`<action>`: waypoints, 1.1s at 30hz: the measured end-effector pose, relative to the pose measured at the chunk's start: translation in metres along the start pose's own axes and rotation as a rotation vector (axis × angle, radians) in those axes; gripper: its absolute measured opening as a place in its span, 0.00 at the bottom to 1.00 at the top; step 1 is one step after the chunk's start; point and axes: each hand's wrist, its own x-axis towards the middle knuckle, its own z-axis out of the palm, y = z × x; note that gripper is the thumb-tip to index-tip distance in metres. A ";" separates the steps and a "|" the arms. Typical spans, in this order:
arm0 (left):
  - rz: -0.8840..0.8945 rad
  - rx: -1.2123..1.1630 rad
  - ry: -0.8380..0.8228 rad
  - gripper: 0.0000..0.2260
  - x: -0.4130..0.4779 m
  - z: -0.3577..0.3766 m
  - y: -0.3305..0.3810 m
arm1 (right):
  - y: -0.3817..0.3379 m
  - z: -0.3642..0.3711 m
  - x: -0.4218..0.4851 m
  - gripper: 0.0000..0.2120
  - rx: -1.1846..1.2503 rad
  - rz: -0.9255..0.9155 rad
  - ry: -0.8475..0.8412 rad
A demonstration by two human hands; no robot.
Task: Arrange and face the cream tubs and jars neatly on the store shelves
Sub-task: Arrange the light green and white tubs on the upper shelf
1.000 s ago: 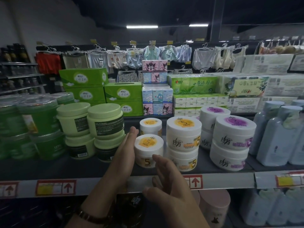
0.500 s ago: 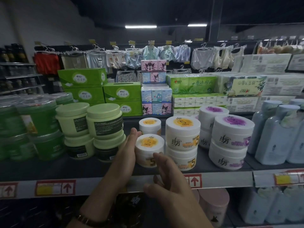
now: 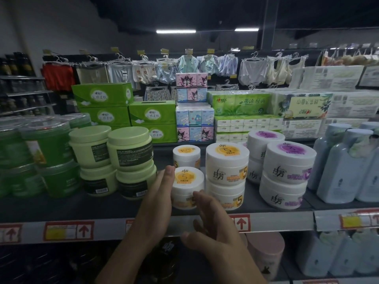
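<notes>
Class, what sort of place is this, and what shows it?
A shop, most likely: price labels with red arrows on the grey shelf edge, stacked white cream tubs, hanging clothes.

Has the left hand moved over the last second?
Yes. The left hand drew slightly back toward the shelf edge, judged against the rear orange-lid tub.

Two hands, the left hand [image 3: 158,201] and the right hand [image 3: 215,228], before one store shelf [image 3: 61,206] stocked with four pale green tubs [image 3: 129,150] in two stacks of two, two small orange-labelled tubs [image 3: 187,185], two larger orange-labelled tubs [image 3: 226,162], four purple-labelled tubs [image 3: 289,160] in view and at least three pale blue bottles [image 3: 344,167]; behind stand at least four green tissue boxes [image 3: 102,95], under two ceiling lights [image 3: 176,31]
</notes>
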 end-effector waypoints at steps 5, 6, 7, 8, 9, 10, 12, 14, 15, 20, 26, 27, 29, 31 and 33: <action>0.003 -0.006 0.005 0.28 -0.005 -0.005 -0.002 | 0.000 -0.001 -0.004 0.38 -0.008 -0.002 -0.004; 0.009 -0.001 0.000 0.30 -0.006 -0.005 -0.002 | 0.000 -0.001 -0.005 0.38 -0.007 -0.001 -0.008; 0.009 0.003 -0.006 0.29 -0.007 -0.005 -0.001 | 0.000 -0.001 -0.006 0.38 -0.005 0.000 -0.010; 0.008 0.001 -0.009 0.28 -0.009 -0.005 0.000 | 0.000 -0.002 -0.006 0.38 -0.004 0.001 -0.010; 0.006 -0.001 -0.014 0.25 -0.011 -0.004 0.002 | 0.000 -0.002 -0.007 0.38 -0.004 -0.003 -0.010; 0.006 0.011 -0.018 0.23 -0.012 -0.004 0.003 | -0.001 -0.001 -0.007 0.38 -0.009 -0.008 -0.012; 0.006 0.039 -0.020 0.20 -0.014 -0.003 0.006 | -0.002 0.000 -0.007 0.38 -0.014 -0.008 -0.015; 0.002 0.050 -0.022 0.22 -0.013 -0.006 0.006 | -0.002 0.000 -0.008 0.38 -0.007 0.005 -0.011; 0.002 0.048 -0.023 0.28 -0.012 -0.007 0.005 | -0.003 0.000 -0.008 0.39 -0.005 0.009 -0.008; -0.020 0.058 -0.012 0.49 -0.005 -0.014 0.002 | -0.009 -0.002 -0.007 0.40 0.006 0.045 0.061; -0.057 0.058 -0.043 0.34 -0.006 -0.016 0.014 | -0.017 -0.009 -0.006 0.36 -0.029 0.062 0.153; -0.054 0.066 -0.047 0.30 -0.005 -0.016 0.016 | -0.018 -0.010 -0.005 0.36 -0.036 0.063 0.161; -0.050 0.093 -0.053 0.23 -0.006 -0.016 0.018 | -0.018 -0.011 -0.005 0.35 -0.045 0.072 0.166; -0.054 0.114 -0.048 0.18 -0.007 -0.017 0.020 | -0.019 -0.011 -0.005 0.35 -0.048 0.078 0.177; -0.050 0.136 -0.052 0.14 -0.008 -0.019 0.023 | -0.021 -0.011 -0.005 0.34 -0.070 0.072 0.187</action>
